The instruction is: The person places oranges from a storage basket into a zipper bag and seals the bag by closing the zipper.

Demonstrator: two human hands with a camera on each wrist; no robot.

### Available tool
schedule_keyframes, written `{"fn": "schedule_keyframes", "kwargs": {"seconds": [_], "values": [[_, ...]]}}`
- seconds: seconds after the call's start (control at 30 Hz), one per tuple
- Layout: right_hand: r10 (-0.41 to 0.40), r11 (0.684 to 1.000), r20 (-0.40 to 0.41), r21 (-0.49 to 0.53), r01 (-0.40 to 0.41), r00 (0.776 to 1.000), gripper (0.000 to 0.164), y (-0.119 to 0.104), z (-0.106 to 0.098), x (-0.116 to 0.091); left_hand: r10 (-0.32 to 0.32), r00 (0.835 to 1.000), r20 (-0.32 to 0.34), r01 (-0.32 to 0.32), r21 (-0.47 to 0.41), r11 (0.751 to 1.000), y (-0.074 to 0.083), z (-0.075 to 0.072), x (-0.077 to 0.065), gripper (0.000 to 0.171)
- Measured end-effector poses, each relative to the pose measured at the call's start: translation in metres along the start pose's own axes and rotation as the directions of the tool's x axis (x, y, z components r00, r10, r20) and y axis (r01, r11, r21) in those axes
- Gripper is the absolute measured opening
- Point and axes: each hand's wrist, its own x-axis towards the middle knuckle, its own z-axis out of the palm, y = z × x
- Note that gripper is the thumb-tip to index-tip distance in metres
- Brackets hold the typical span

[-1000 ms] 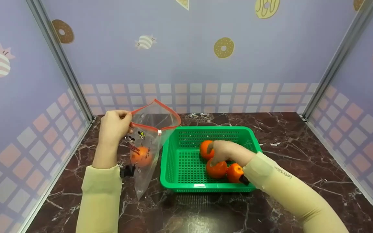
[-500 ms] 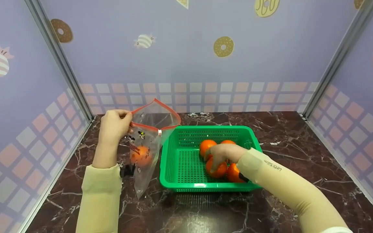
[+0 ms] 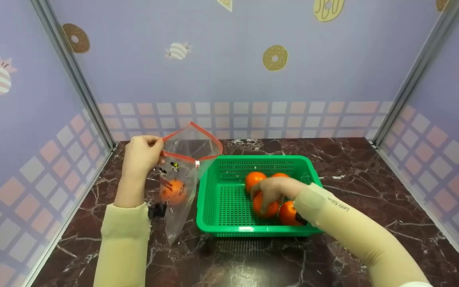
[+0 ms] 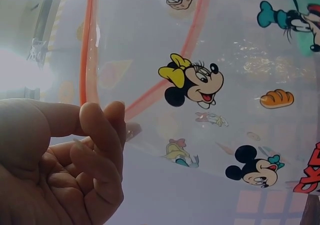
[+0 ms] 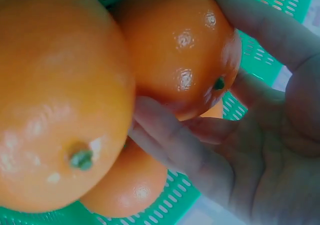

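At the left, my left hand [image 3: 142, 157] pinches the red zip edge of a clear zip bag [image 3: 183, 171] between thumb and fingers. The bag hangs upright with its mouth spread; cartoon prints cover its side [image 4: 205, 85]. One orange [image 3: 173, 192] sits inside it. My right hand [image 3: 275, 191] is down in the green basket [image 3: 203, 199], fingers and thumb curled round an orange [image 5: 180, 50]. Other oranges lie about it: one behind to the left [image 3: 255, 181], one at the back [image 3: 280, 175], partly hidden by the hand, and one near the front [image 3: 288, 213].
A dark marbled tabletop [image 3: 253, 263] bears the basket. Purple printed panels [image 3: 229, 79] enclose the back and both sides, with metal posts [image 3: 74, 71] at the corners. The bag hangs close against the basket's left rim.
My right hand has lowered onto the orange in the basket, its fingers closing round it. An orange at the back has come into sight behind it. The left hand and bag hold still.
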Motion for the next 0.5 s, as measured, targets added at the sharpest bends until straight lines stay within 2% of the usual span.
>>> {"fn": "schedule_keyframes", "kwargs": {"seconds": [0.27, 0.5], "values": [[-0.082, 0.994, -0.067, 0.064, 0.086, 0.994, 0.053, -0.001, -0.018, -0.013, -0.002, 1.000, -0.005, 0.002, -0.003, 1.000, 0.000, 0.000, 0.001, 0.037], [-0.184, 0.971, -0.177, 0.119, 0.206, 0.967, 0.051, -0.011, -0.041, -0.032, -0.012, 1.000, -0.001, 0.012, -0.007, 1.000, 0.001, 0.000, 0.001, 0.037]]}}
